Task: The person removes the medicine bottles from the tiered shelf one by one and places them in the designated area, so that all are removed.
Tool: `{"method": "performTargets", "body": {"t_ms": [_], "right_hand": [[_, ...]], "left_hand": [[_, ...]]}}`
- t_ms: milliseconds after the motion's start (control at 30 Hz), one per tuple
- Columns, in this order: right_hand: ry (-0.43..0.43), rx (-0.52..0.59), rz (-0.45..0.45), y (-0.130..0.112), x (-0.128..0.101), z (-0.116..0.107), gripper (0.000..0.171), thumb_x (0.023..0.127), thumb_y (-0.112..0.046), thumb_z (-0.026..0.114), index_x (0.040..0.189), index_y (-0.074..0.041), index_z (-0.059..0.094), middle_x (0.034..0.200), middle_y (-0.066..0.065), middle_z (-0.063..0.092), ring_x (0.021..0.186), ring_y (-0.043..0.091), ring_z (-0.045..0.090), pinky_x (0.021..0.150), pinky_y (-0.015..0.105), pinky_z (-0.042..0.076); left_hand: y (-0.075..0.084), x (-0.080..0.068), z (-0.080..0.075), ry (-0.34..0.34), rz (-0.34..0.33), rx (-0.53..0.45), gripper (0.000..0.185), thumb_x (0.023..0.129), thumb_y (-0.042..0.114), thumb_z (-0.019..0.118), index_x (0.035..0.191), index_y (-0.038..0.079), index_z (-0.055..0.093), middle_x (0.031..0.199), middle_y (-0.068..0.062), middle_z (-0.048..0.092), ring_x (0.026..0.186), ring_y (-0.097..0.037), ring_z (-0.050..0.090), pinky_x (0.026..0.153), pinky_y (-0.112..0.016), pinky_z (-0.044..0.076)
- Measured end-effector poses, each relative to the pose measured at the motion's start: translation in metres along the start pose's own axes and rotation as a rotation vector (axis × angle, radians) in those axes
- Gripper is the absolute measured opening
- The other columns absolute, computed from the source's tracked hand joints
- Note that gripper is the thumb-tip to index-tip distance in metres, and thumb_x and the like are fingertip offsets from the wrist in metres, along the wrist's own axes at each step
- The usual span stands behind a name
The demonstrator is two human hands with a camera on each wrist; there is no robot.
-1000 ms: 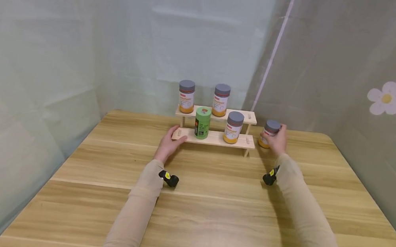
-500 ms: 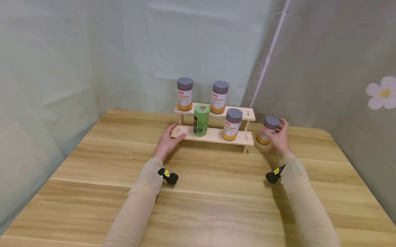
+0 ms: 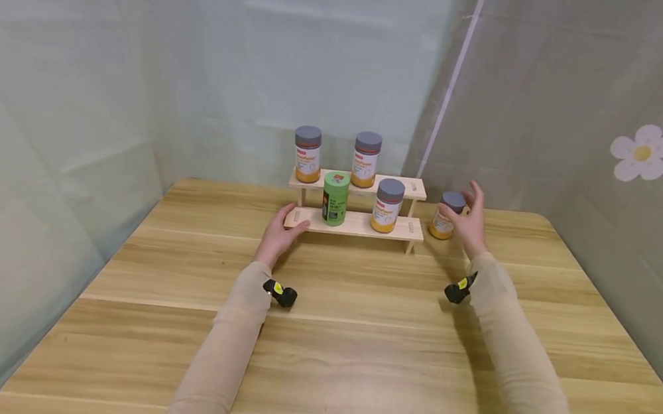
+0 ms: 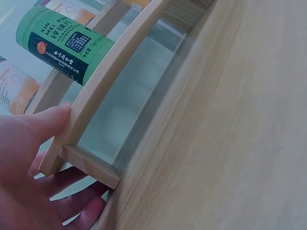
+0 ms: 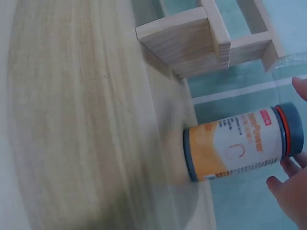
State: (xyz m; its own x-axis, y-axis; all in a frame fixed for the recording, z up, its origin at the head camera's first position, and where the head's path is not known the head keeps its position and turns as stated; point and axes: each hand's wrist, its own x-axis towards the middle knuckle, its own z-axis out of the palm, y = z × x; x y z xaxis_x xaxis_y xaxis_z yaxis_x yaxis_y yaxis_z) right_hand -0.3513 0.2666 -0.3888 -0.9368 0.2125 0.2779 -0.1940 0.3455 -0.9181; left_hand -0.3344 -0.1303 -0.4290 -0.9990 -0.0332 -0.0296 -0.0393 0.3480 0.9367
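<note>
A two-tier wooden shelf [image 3: 360,224] stands at the back of the table. My left hand [image 3: 277,233] grips its left end, thumb on the lower board and fingers around the end by the leg [image 4: 91,165]. A green bottle [image 3: 335,199] and a grey-capped supplement bottle [image 3: 388,207] stand on the lower board; two matching grey-capped bottles [image 3: 307,155] stand on the upper one. Right of the shelf, another grey-capped bottle [image 5: 235,143] is upright on the table. Around its cap, my right hand [image 3: 470,224] is spread, with the thumb and fingers apart from each other.
Wood-grain table [image 3: 353,356] extends in front of the shelf. Pale cloth [image 3: 230,77] hangs behind, with a grey flowered curtain [image 3: 555,122] on the right. A small black camera [image 3: 281,293] sits on each wrist.
My right hand's fingers have loosened from the bottle's cap and spread, while that bottle stays put. My left hand keeps its grip on the shelf. The head view has shifted slightly.
</note>
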Motion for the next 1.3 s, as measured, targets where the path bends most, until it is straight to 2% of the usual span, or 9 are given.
{"method": "performTargets", "body": {"t_ms": [333,467,567,700,867,1033,1167,1300], "right_hand": [[0.029,-0.107,-0.056,-0.031,0.006,0.015,0.086,0.087,-0.018,0.072,0.155,-0.025,0.018,0.161,0.007,0.026,0.149,0.026,0.021,0.121,0.052,0.021],[0.031,-0.087,-0.073,-0.039,0.008,0.021,0.086,0.087,-0.016,0.071,0.154,-0.026,0.019,0.160,0.007,0.027,0.149,0.026,0.023,0.113,0.053,0.037],[0.028,-0.067,-0.088,-0.045,0.009,0.026,0.087,0.087,-0.014,0.071,0.154,-0.027,0.017,0.159,0.007,0.028,0.149,0.025,0.024,0.113,0.053,0.037],[0.018,-0.030,-0.107,-0.056,0.009,0.033,0.087,0.087,-0.015,0.071,0.154,-0.030,0.017,0.159,0.007,0.029,0.149,0.021,0.023,0.121,0.051,0.024],[0.006,0.007,-0.129,-0.071,0.010,0.042,0.087,0.087,-0.016,0.072,0.154,-0.028,0.017,0.157,0.009,0.031,0.148,0.020,0.025,0.123,0.042,0.022],[-0.026,0.015,-0.088,-0.087,0.014,0.052,0.090,0.086,-0.020,0.073,0.154,-0.031,0.014,0.157,0.009,0.030,0.147,0.019,0.026,0.124,0.033,0.018],[-0.058,0.056,-0.042,-0.098,0.016,0.059,0.091,0.086,-0.023,0.073,0.153,-0.034,0.013,0.157,0.007,0.031,0.147,0.018,0.026,0.124,0.033,0.020],[-0.088,0.090,-0.029,-0.106,0.017,0.064,0.089,0.087,-0.020,0.072,0.153,-0.032,0.013,0.156,0.006,0.033,0.147,0.020,0.028,0.124,0.035,0.021]], "left_hand": [[0.000,-0.002,-0.003,0.003,0.002,0.006,0.069,0.093,0.037,0.063,0.152,0.020,0.030,0.161,-0.007,0.026,0.150,-0.029,0.022,0.124,-0.047,0.018],[0.001,-0.002,-0.003,0.002,0.001,0.009,0.069,0.094,0.037,0.062,0.152,0.021,0.030,0.161,-0.007,0.026,0.150,-0.029,0.022,0.124,-0.047,0.018],[0.002,-0.002,-0.003,0.007,0.004,0.009,0.069,0.093,0.037,0.063,0.152,0.020,0.030,0.161,-0.008,0.026,0.149,-0.029,0.023,0.124,-0.046,0.018],[0.002,-0.002,-0.004,0.008,-0.003,0.010,0.069,0.094,0.036,0.063,0.152,0.021,0.030,0.161,-0.009,0.026,0.149,-0.029,0.023,0.124,-0.047,0.018],[0.003,0.000,-0.004,0.007,-0.004,0.014,0.069,0.094,0.035,0.062,0.153,0.020,0.029,0.161,-0.009,0.026,0.149,-0.030,0.023,0.124,-0.046,0.017],[0.003,0.000,-0.003,0.016,-0.001,0.015,0.069,0.094,0.036,0.063,0.152,0.019,0.030,0.161,-0.008,0.026,0.149,-0.030,0.023,0.124,-0.046,0.018],[0.003,-0.001,-0.002,0.021,0.004,0.012,0.069,0.094,0.035,0.063,0.152,0.018,0.030,0.161,-0.008,0.026,0.149,-0.030,0.023,0.124,-0.047,0.018],[0.003,-0.002,0.001,0.011,0.009,-0.006,0.069,0.094,0.034,0.063,0.152,0.017,0.030,0.161,-0.009,0.026,0.149,-0.030,0.023,0.124,-0.047,0.018]]}}
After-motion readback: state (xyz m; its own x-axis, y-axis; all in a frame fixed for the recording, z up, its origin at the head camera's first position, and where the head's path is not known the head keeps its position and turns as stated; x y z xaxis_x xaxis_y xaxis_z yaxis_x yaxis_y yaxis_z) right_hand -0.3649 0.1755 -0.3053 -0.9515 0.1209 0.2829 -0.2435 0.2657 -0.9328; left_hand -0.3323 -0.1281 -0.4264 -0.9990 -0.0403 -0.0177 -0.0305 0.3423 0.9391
